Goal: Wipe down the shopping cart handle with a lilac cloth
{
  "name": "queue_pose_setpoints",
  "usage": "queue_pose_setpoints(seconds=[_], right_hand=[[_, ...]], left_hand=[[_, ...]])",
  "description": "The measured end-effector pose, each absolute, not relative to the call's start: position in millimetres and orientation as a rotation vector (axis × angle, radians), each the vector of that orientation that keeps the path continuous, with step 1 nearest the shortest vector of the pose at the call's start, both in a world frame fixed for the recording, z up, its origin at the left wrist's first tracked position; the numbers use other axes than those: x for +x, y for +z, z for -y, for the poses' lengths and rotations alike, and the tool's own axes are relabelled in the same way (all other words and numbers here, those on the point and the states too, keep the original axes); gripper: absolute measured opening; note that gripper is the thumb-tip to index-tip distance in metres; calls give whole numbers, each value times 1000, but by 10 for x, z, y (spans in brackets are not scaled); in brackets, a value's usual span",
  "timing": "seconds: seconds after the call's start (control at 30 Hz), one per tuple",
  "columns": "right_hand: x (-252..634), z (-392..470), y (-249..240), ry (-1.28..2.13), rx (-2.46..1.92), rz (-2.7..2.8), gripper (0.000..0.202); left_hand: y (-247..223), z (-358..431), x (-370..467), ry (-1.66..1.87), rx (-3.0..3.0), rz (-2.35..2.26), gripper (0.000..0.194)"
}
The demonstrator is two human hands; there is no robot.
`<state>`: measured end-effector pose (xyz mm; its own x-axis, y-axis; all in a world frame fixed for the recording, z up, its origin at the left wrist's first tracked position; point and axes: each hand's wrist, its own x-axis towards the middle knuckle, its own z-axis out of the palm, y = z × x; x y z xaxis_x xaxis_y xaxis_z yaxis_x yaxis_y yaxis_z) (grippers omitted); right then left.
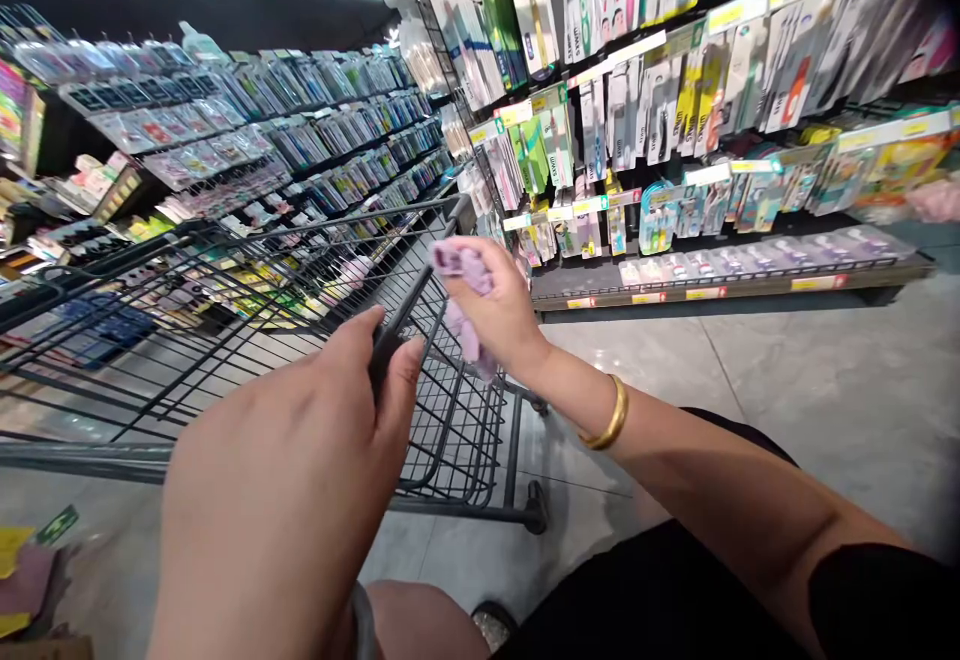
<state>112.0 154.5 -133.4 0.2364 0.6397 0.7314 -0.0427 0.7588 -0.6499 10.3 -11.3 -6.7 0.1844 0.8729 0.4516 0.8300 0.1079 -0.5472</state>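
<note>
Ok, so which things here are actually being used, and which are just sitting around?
In use:
- shopping cart, its bar gripped by the left hand
- crumpled lilac cloth, held in the right hand

Just around:
- hanging packs on the rack
- small packs on the bottom shelf

My left hand (281, 450) grips the dark handle (405, 315) of the shopping cart (450, 440); my right hand (499, 310) clutches a crumpled lilac cloth (469, 310) at the cart's edge; a gold bangle (616, 415) circles my right wrist; packaged toothbrushes (592, 130) hang on the rack (675, 285) beyond.
</note>
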Motion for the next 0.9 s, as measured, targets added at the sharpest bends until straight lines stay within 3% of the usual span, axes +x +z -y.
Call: queue_pose_setpoints(seconds=[0.07, 0.17, 0.33, 0.5, 0.6, 0.73, 0.9], right_hand=[[1111, -1398, -1174, 253, -454, 1378, 27], [1167, -1502, -1309, 76, -437, 1428, 27], [1247, -1692, -1551, 320, -781, 1253, 28], [1261, -1237, -1113, 127, -532, 1542, 37], [1344, -1432, -1207, 42, -547, 1599, 35], [1389, -1736, -1483, 237, -797, 1435, 35], [1241, -1196, -1156, 90, -536, 1550, 32]], left_hand=[[-82, 111, 93, 71, -1692, 1617, 50], [-83, 108, 115, 89, -1687, 1645, 46], [-69, 94, 178, 132, -1670, 1724, 43], [-75, 109, 125, 154, -1660, 1667, 48], [-76, 117, 131, 134, -1661, 1662, 51], [-80, 124, 175, 82, -1654, 1711, 49], [-95, 129, 133, 64, -1669, 1620, 42]])
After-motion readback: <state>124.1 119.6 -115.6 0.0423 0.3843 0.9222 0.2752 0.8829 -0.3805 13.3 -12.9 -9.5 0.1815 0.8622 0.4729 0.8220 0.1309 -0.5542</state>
